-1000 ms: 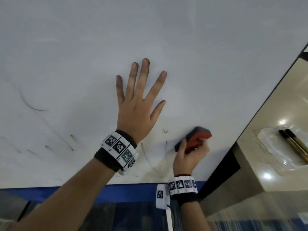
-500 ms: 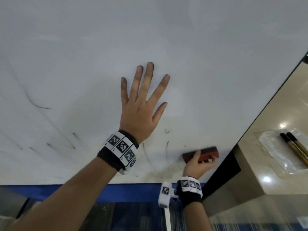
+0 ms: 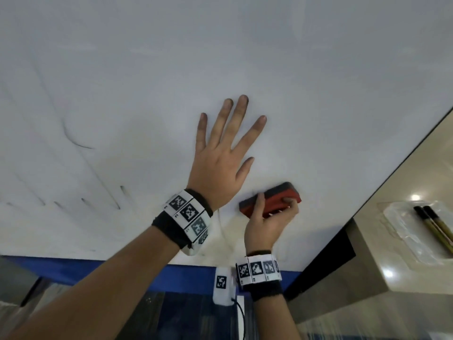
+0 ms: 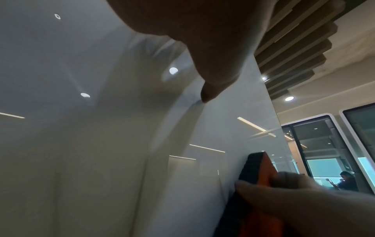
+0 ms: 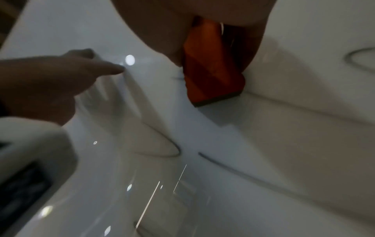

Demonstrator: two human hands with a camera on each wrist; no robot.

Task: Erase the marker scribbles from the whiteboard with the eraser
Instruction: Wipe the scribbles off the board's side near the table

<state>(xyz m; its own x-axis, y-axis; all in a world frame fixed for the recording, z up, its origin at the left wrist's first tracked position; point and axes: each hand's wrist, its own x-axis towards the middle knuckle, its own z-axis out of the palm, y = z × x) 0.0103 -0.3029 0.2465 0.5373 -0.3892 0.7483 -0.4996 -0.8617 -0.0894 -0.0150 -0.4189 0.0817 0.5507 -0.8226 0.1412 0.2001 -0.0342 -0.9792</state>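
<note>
A white whiteboard [image 3: 245,57] fills the head view. My left hand [image 3: 220,165] lies flat on it with its fingers spread and straight. My right hand [image 3: 267,217] grips a red eraser [image 3: 274,200] with a dark felt face, and the felt is pressed to the board just right of my left wrist. Faint marker strokes [image 3: 81,143] show on the board's left side, and thin lines [image 3: 220,227] run below the eraser. In the right wrist view the eraser [image 5: 211,72] stands on the board beside curved marker lines [image 5: 168,147]. The left wrist view shows the eraser [image 4: 257,174] at lower right.
A blue strip [image 3: 122,273] runs under the board's lower edge. To the right stands a beige counter [image 3: 392,192] with a clear tray [image 3: 421,229] holding two markers [image 3: 434,224]. The board's dark right edge [image 3: 392,168] runs diagonally.
The eraser has swung down toward the board's lower edge and come back up and left, closer to my left wrist. My left hand has stayed flat on the board.
</note>
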